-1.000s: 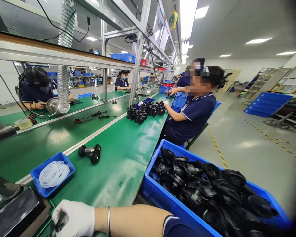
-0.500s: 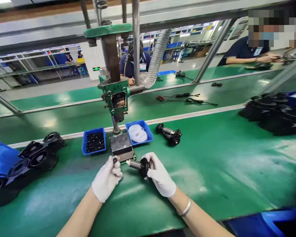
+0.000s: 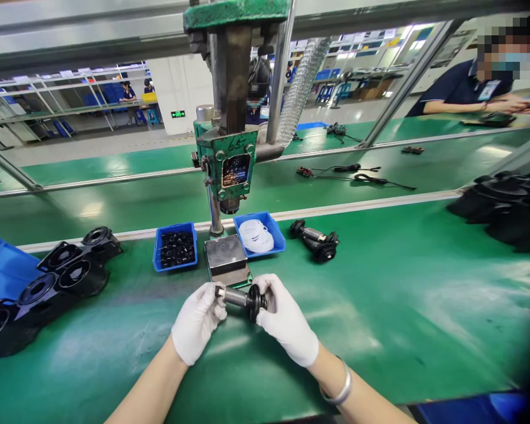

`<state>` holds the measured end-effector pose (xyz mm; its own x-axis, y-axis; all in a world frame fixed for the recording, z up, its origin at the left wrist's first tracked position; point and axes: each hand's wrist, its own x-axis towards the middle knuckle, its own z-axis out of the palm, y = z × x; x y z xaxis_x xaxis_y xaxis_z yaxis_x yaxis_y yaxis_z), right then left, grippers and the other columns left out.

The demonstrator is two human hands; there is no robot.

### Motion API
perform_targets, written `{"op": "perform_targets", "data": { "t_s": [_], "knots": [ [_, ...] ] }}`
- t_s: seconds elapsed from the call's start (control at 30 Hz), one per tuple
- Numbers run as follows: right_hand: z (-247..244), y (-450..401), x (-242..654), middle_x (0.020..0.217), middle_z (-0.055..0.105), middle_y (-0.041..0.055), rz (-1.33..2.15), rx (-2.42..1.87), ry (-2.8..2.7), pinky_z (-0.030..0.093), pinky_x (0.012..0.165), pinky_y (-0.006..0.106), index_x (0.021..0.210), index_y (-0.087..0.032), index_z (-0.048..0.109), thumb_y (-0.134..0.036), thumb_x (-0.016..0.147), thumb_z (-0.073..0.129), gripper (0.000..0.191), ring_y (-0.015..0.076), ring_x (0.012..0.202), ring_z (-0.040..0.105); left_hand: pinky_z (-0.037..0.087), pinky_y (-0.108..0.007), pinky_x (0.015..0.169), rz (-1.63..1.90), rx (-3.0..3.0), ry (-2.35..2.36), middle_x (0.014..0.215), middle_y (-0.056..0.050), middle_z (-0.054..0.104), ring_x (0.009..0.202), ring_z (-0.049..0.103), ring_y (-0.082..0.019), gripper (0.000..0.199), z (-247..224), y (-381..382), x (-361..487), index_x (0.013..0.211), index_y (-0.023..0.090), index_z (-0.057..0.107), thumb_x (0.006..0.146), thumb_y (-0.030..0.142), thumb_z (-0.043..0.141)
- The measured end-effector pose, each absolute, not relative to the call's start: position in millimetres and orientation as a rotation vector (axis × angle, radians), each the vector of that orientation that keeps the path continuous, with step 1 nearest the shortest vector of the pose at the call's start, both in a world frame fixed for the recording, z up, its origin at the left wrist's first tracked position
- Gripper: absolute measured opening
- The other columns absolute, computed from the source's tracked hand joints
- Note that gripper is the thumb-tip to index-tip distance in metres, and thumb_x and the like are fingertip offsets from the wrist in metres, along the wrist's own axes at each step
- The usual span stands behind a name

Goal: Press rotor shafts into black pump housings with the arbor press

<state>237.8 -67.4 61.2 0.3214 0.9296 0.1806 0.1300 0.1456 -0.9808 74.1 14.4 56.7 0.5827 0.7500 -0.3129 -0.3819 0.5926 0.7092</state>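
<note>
The rotor part [image 3: 235,297] hung over the surface [image 3: 380,330], about midway between its near and far edges and just in front of the press block [image 3: 225,253]. The right grip [image 3: 287,321] was closed around its black disc end, while the left grip [image 3: 198,324] pinched a small black piece [image 3: 218,291] at the pale tip of the shaft; whether the piece was seated there could not be told. That pinch looked the likeliest trouble: gloved fingertips could have let so small a thing slip, and it might have rolled off over the near edge. If the two hands had met at an angle, the piece might have gone on crooked or scraped the tip. A weak hold on the disc end could have let the shaft dip and knock the block. Toward the far edge, the tray of black pieces [image 3: 176,267] and the tray of white rings [image 3: 271,249] flanked the press [image 3: 232,147], so a careless elbow or swing might have spilled either.
</note>
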Motion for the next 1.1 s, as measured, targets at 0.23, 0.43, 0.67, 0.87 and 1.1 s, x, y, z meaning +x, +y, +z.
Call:
{"op": "perform_targets", "data": {
  "t_s": [0.23,0.43,0.67,0.87,1.1],
  "knots": [
    [75.1,-79.9,241.3,0.097,0.043,0.0050,0.070,-1.340,-1.736,0.044,0.070,0.032,0.087,-0.023,0.036,-0.003,0.057,0.051,0.040,0.0195,0.081,0.047,0.037,-0.018,0.054,0.769,0.920,0.735,0.058,0.002,0.058,0.051,0.050,-0.006,0.034,52.3,18.4,66.0,0.082,0.012,0.069,0.074,0.042,0.083],
    [71.1,-79.9,240.7,0.099,0.043,0.0057,0.119,-1.359,-1.620,0.046,0.073,0.033,0.089,-0.023,0.036,-0.002,0.057,0.051,0.041,0.0202,0.084,0.049,0.046,-0.022,0.065,0.789,0.942,0.709,0.097,-0.005,0.069,0.067,0.059,-0.009,0.036,63.0,9.7,70.8,0.099,0.015,0.071,0.076,0.041,0.081],
    [61.9,-77.9,239.6,0.089,0.040,0.0015,0.446,-1.259,-1.378,0.042,0.068,0.030,0.086,-0.025,0.033,-0.004,0.060,0.048,0.036,0.0175,0.077,0.042,0.050,-0.026,0.067,0.836,0.968,0.573,0.103,-0.008,0.068,0.071,0.065,-0.015,0.070,71.0,-2.6,73.2,0.136,0.020,0.048,0.075,0.032,0.082],
    [60.7,-77.4,242.0,0.092,0.042,0.0020,0.455,-1.197,-1.359,0.042,0.072,0.030,0.087,-0.024,0.035,-0.003,0.061,0.049,0.036,0.0174,0.081,0.044,0.052,-0.030,0.083,0.822,0.981,0.493,0.113,-0.008,0.064,0.084,0.065,-0.017,0.072,65.0,-5.6,69.2,0.137,0.025,0.048,0.074,0.030,0.083],
    [58.3,-77.6,242.3,0.092,0.043,0.0023,0.451,-1.210,-1.342,0.044,0.073,0.030,0.087,-0.024,0.036,-0.004,0.063,0.052,0.035,0.0177,0.082,0.046,0.050,-0.035,0.090,0.881,1.387,0.641,0.151,-0.011,0.041,0.119,0.056,-0.028,0.071,62.1,-8.3,69.0,0.149,0.029,0.034,0.085,0.015,0.059]
  ]
}}
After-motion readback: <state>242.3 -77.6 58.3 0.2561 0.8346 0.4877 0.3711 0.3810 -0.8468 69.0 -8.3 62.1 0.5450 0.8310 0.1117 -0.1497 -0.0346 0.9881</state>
